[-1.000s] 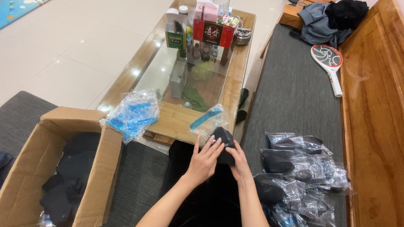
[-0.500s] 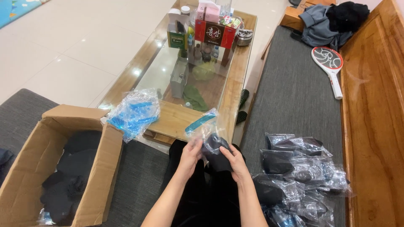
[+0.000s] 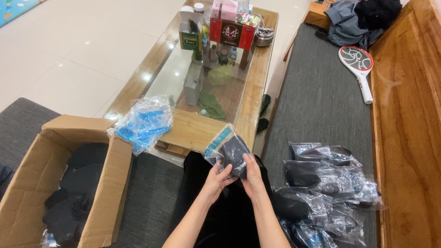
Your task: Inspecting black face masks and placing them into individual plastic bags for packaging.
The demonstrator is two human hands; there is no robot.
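Both hands meet over the person's lap, clamped on one thing: a clear plastic bag (image 3: 228, 151) with a dark, soft item inside. The left hand (image 3: 217, 177) grips the bag's lower left edge, and the right hand (image 3: 251, 177) holds its lower right side, thumb pressed on the front. The bag rises just above and between the hands, its long axis tilted up and to the left, with a blue strip along the upper edge farthest from the fingers. Neither hand is clearly nearer — they share it evenly.

Taking that bag as the landmark: just to its right, on the grey seat cushion (image 3: 321, 115), lies a heap of similar filled bags (image 3: 321, 193). Well to its left stands an open cardboard box (image 3: 98, 197) holding loose dark pieces. Up and to the left, a bundle of empty blue-striped bags (image 3: 144, 121) rests on the corner of a glass-topped coffee table (image 3: 255, 87) (its far end is crowded with boxes and bottles). Far up and to the right — a racket-shaped insect swatter (image 3: 357, 66) beside a wooden bench edge (image 3: 409, 138).
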